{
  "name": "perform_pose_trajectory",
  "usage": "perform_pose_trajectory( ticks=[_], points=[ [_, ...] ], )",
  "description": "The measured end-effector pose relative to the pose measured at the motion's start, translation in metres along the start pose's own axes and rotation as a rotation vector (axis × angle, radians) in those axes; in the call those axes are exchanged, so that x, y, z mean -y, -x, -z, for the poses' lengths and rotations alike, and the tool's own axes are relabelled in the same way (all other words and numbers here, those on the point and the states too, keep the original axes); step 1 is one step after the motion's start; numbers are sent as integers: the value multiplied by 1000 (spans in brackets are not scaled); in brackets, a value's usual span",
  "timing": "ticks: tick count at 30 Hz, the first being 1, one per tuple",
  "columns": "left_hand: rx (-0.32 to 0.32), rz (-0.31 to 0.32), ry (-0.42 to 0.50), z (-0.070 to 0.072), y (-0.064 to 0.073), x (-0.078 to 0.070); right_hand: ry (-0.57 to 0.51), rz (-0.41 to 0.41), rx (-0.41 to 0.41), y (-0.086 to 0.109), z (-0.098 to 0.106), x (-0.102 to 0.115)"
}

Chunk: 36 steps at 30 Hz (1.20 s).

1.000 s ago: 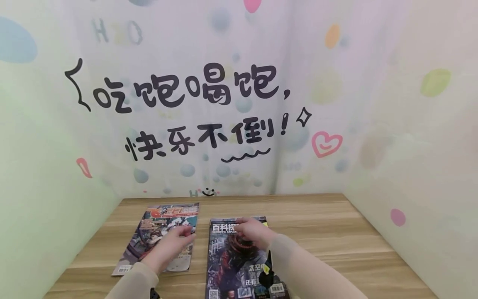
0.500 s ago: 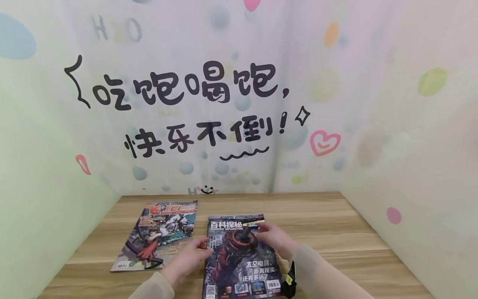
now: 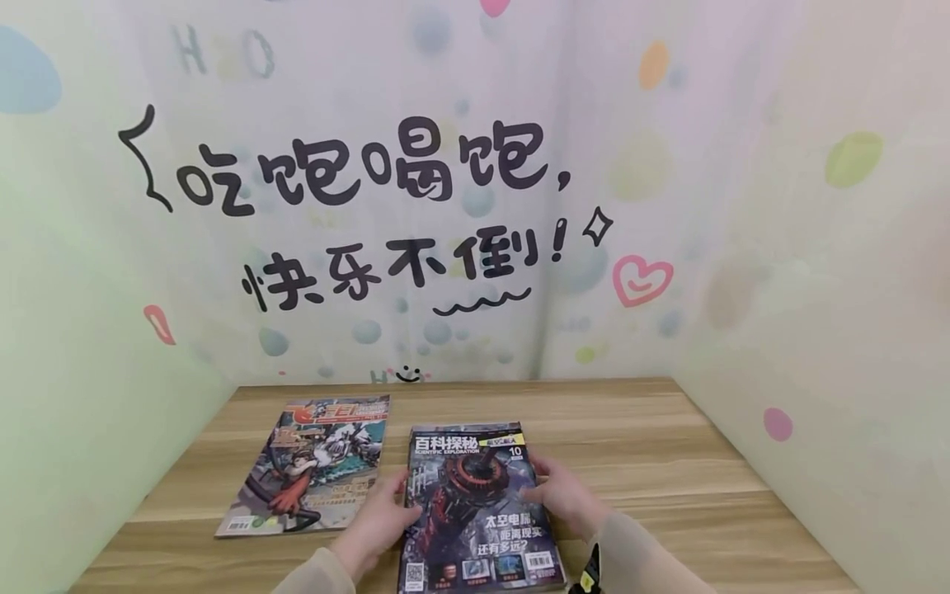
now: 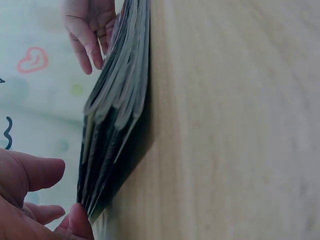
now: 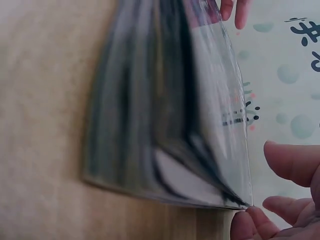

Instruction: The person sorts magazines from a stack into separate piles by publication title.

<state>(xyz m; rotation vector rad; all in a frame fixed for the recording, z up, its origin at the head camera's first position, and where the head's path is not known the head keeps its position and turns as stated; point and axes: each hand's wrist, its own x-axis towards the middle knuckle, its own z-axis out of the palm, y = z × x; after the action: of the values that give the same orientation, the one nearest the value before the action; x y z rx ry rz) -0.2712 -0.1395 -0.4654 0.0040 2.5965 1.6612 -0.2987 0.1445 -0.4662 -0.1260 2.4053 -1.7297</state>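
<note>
A stack of several magazines (image 3: 471, 503) lies on the table before me, a dark Scientific Exploration issue on top. At its left edge is my left hand (image 3: 374, 524), its thumb beside the cover; the left wrist view shows the fingertips of this hand (image 4: 30, 200) touching the stack's corner (image 4: 115, 100), thumb held away. My right hand (image 3: 567, 499) is along the right edge. In the right wrist view, fingertips of that hand (image 5: 295, 195) meet a corner of the slightly fanned stack (image 5: 140, 100), and the thumb stays apart from it.
Left of the stack, a colourful comic magazine (image 3: 312, 470) lies flat and slightly slanted. The wood-grain table (image 3: 631, 421) ends at a printed back curtain (image 3: 475, 346), with pale walls on both sides.
My left hand has gone from over the comic magazine to the stack's left edge. My right hand has come off the top cover and down to the right edge.
</note>
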Motion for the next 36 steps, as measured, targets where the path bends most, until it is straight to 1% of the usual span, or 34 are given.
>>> perform_pose_trajectory(
  ticks=[4, 7, 11, 14, 17, 25, 32, 36],
  points=[
    [1, 35, 17, -3, 0, 2, 6, -10, 4, 3, -1, -4],
    [-1, 49, 39, -5, 1, 4, 9, -1, -1, 6, -2, -6],
    [13, 44, 57, -7, 1, 7, -12, 24, 9, 8, -3, -8],
    [25, 37, 58, -8, 2, 8, -6, 17, -1, 9, -5, -8],
    [24, 40, 63, -8, 2, 9, 7, 3, -16, 9, -6, -8],
    [6, 50, 75, -7, 3, 7, 0, 15, -22, 9, -8, -9],
    [24, 66, 74, -6, 4, 3, 0, 1, -27, 8, -8, -10],
    [39, 26, 69, -3, 2, 3, 14, -2, -35, 8, -8, -9]
  ],
)
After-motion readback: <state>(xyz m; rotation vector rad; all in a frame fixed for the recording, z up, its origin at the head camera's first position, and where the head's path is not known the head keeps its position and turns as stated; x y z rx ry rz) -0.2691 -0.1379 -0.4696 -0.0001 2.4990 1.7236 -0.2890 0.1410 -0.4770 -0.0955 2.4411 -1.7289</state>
